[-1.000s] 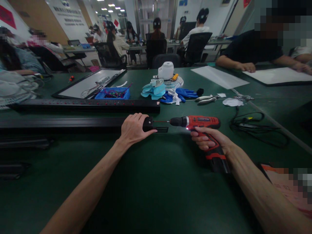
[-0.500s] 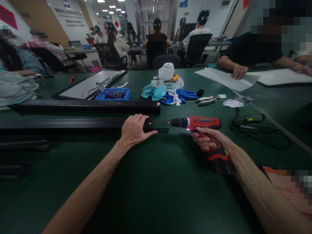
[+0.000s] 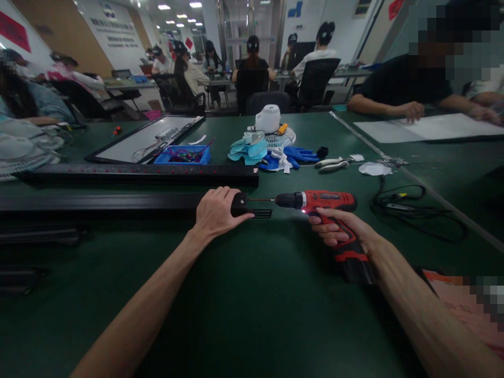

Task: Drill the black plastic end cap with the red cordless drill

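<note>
My right hand (image 3: 334,226) is wrapped round the handle of a red and black cordless drill (image 3: 328,200), its small light glowing. The drill's long thin bit (image 3: 260,199) points left and meets the end of a long black bar (image 3: 118,202) lying on the table. Over that end my left hand (image 3: 216,212) is closed, fingers on top and thumb along the near side. A slotted black piece (image 3: 262,213) sticks out just past the thumb. Whether the bit's tip sits in a screw is too small to tell.
Behind lies another black bar (image 3: 149,175) with red dots. Farther back are a blue basket of wires (image 3: 183,154), blue gloves (image 3: 299,154), fan parts (image 3: 248,148) and pliers (image 3: 333,164). A black cable (image 3: 417,210) coils at right. Across the table a person handles a white sheet (image 3: 433,127).
My hands, the drill and the black bar hold nearly the same place. The person across the table has shifted the white sheet to the right.
</note>
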Motion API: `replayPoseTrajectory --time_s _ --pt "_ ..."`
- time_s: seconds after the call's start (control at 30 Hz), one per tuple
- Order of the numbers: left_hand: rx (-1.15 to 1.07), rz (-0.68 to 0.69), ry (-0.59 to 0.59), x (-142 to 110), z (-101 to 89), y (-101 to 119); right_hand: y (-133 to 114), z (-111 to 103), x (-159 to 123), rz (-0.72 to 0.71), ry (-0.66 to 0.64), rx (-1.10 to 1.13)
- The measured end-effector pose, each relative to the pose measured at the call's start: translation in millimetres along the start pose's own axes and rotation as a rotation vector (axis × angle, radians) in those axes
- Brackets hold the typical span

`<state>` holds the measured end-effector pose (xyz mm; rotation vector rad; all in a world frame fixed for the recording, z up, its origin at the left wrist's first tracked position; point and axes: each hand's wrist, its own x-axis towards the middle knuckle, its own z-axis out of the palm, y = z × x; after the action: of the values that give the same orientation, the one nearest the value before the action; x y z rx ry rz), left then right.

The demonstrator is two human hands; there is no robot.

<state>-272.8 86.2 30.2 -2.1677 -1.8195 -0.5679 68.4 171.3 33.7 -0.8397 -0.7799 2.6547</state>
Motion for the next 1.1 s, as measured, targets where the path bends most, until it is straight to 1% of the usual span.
replayPoseTrajectory --time_s 0.13,0.67,0.83,1.1 --pt "0.005 -0.001 -0.004 0.2 -0.2 0.1 0.4 -1.4 0.0 -0.004 -0.021 -0.007" --pt "0.013 0.009 -0.002 -0.5 1.0 -1.3 0.1 -3.5 0.9 -0.012 -0.034 -0.017" --pt "0.025 0.006 -0.002 -0.2 0.7 -0.8 -3.6 -4.4 -1.1 -0.031 -0.03 -0.07" --pt "0.007 0.003 -0.004 0.0 0.7 -0.2 -13.5 2.4 -2.7 -0.055 0.005 -0.15"
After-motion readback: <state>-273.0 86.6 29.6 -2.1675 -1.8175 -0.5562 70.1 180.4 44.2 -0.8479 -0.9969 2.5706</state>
